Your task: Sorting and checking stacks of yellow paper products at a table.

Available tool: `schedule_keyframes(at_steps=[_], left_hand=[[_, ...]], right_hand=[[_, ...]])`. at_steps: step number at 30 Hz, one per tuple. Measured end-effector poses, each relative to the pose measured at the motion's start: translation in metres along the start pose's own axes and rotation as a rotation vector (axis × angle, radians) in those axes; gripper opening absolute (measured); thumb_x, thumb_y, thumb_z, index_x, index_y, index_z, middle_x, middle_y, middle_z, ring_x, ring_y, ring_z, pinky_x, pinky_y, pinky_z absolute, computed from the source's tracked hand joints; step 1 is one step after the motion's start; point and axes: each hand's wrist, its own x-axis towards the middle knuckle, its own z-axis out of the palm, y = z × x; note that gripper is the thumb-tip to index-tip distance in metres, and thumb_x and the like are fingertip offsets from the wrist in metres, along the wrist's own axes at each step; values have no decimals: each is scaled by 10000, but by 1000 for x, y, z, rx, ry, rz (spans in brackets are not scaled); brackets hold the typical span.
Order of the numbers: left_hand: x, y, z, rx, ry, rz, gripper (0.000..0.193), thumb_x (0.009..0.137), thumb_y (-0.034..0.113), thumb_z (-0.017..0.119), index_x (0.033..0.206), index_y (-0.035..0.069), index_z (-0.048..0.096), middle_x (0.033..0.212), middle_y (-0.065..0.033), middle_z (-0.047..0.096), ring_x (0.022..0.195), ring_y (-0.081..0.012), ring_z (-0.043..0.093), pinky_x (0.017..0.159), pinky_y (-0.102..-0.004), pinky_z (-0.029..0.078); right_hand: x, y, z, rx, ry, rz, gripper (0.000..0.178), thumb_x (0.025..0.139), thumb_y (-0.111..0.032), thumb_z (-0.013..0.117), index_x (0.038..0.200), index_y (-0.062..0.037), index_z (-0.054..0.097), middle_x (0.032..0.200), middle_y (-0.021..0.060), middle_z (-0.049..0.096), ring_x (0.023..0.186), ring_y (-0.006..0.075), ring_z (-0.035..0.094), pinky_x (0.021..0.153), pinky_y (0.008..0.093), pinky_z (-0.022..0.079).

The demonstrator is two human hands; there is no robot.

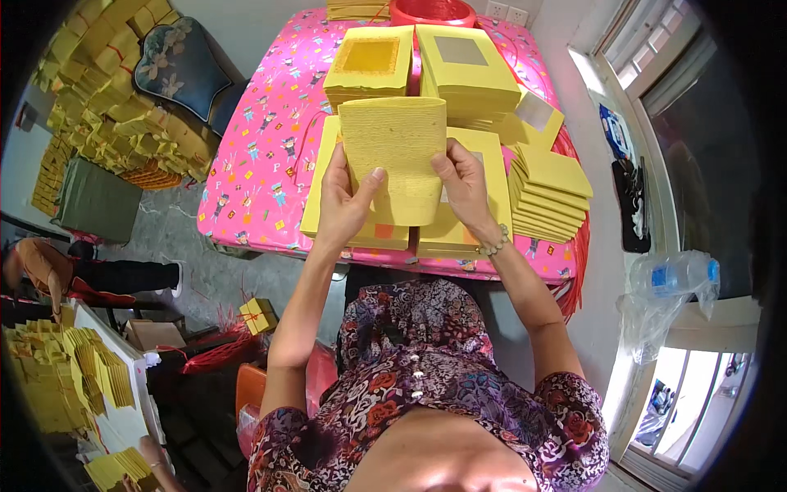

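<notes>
A thick sheaf of ribbed yellow joss paper point(395, 148) stands tilted up in front of me above the table. My left hand point(344, 201) grips its left edge, thumb across the near face. On its right edge my right hand point(466, 182) is closed, thumb on the front; a beaded bracelet circles that wrist. Below and behind the sheaf lie more stacks: one with a gold square point(369, 57), one with a silver square point(461, 51). Two stacks under my hands are partly hidden. Several folded yellow bundles point(551, 197) are fanned at the right.
A pink patterned cloth point(270, 156) covers the table. A red basin point(433, 11) and red strings sit on it. Yellow bundles point(98, 98) pile up at the far left beside a blue chair point(182, 70). People handle yellow paper at a white table point(123, 353). A window is at the right.
</notes>
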Motion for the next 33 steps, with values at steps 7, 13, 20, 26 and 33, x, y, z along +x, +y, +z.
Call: schedule_keyframes(at_steps=[7, 13, 20, 26, 33], left_hand=[[-13, 6, 15, 27, 21, 36, 384, 903, 23, 545, 1252, 7, 386, 1155, -91, 542, 1080, -140, 519, 911, -285, 423], [-17, 9, 22, 7, 66, 100, 373, 910, 38, 543, 1246, 7, 385, 1129, -88, 547, 1040, -139, 532, 874, -275, 438], [-19, 3, 21, 74, 57, 68, 347, 905, 42, 552, 1221, -14, 419, 1143, -104, 555, 1046, -143, 533, 888, -274, 432], [-15, 11, 16, 11, -42, -42, 389, 902, 43, 553, 1259, -19, 411, 1159, -106, 560, 1059, -146, 535, 910, -289, 425], [5, 16, 13, -66, -22, -231, 397, 910, 45, 528, 1278, -27, 398, 1192, -116, 557, 1062, -151, 554, 876, -285, 466]], right_hand=[[-10, -11, 7, -60, 126, -117, 167, 921, -154, 597, 957, 7, 574, 768, -47, 539, 655, 7, 435, 560, 169, 368], [-9, -13, 2, -42, 68, -127, 167, 920, -144, 595, 980, 11, 578, 799, -45, 549, 694, 4, 447, 584, 166, 372], [-3, -26, 11, 82, 102, -81, 229, 936, -162, 570, 1085, 9, 538, 949, -1, 591, 844, 39, 514, 730, 198, 434], [-6, -24, 10, 35, 108, -72, 259, 945, -152, 549, 1137, 20, 524, 1013, 29, 605, 897, 64, 533, 780, 215, 446], [14, -17, 1, -47, 70, 89, 312, 963, -227, 520, 1140, 30, 530, 1009, 35, 615, 882, 53, 540, 769, 226, 461]])
